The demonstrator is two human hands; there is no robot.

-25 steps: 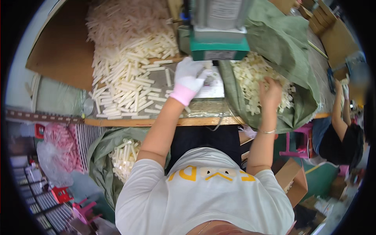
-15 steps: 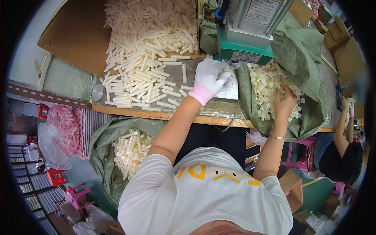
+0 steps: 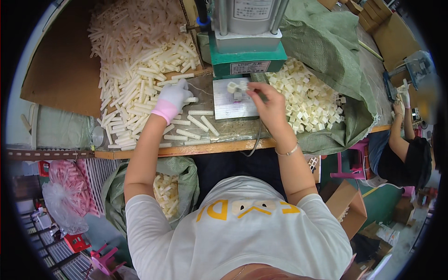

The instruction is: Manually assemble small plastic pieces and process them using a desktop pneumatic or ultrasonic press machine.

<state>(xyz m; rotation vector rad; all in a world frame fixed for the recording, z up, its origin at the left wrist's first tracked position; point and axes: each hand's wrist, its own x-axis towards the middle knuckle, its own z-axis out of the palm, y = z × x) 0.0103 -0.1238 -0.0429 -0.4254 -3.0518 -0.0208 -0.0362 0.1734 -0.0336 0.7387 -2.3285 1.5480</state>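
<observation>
My left hand (image 3: 173, 99), in a white glove with a pink cuff, is closed at the edge of a heap of cream ribbed tubes (image 3: 144, 86). One ribbed tube (image 3: 191, 99) sticks out from its fingers. My bare right hand (image 3: 269, 103) reaches over the metal plate (image 3: 226, 110) beneath a green-based press (image 3: 247, 60). Its thumb and forefinger pinch a small cream cube (image 3: 244, 86). Beside that, another cream cube (image 3: 232, 87) sits near a small metal fixture (image 3: 238, 95) on the plate. More hollow cubes (image 3: 303, 100) fill a green sack to the right.
An open cardboard box (image 3: 60, 79) spills tubes onto the bench. The green woven sack (image 3: 326, 56) spreads over the bench's right side. Another sack (image 3: 114, 196) with finished-looking cream pieces stands below the left bench edge. Another person (image 3: 403, 147) works at far right.
My left hand has moved left from the press plate to the tubes and closed on one. My right hand has come left from the cube sack to the plate with a cube.
</observation>
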